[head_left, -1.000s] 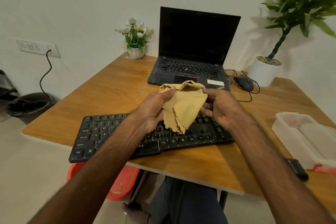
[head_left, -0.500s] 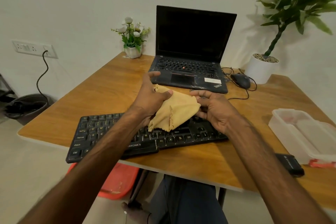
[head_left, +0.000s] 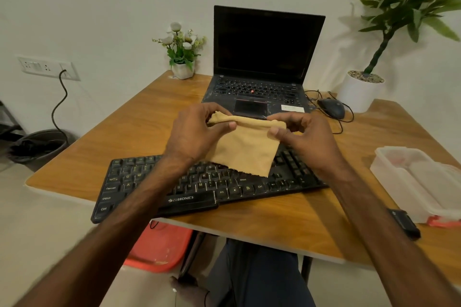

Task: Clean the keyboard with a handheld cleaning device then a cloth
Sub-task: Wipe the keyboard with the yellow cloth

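Keyboard (head_left: pixel 291 174) is lying on the table (head_left: pixel 119 132) directly beneath both grips, with its left near corner jutting past the table's edge. The left grip (head_left: pixel 197 132) and the right grip (head_left: pixel 306 137) are each pinching the top hem of the cloth (head_left: pixel 245 149), stretching it flat between them. Its lower edge is dangling just over the keys, and I cannot tell whether it is touching them.

To my eye the wiping is only about to begin. A hard press down and to the left of the grips could tip or slide the keyboard off that overhanging corner. The cloth's ragged lower edge could catch on a keycap and lift it. With only fingertip pinches holding it, the cloth could slip loose mid-wipe.

Just beyond the grips a laptop (head_left: pixel 264 57) is standing open, close enough for a long forward stroke to bump it. A mouse (head_left: pixel 331 108) with its cable is sitting beyond the right grip. Well to the right a plastic box (head_left: pixel 419 182) is resting beside a small black device (head_left: pixel 405 223), which I cannot identify. Nothing is lying between cloth and keys.
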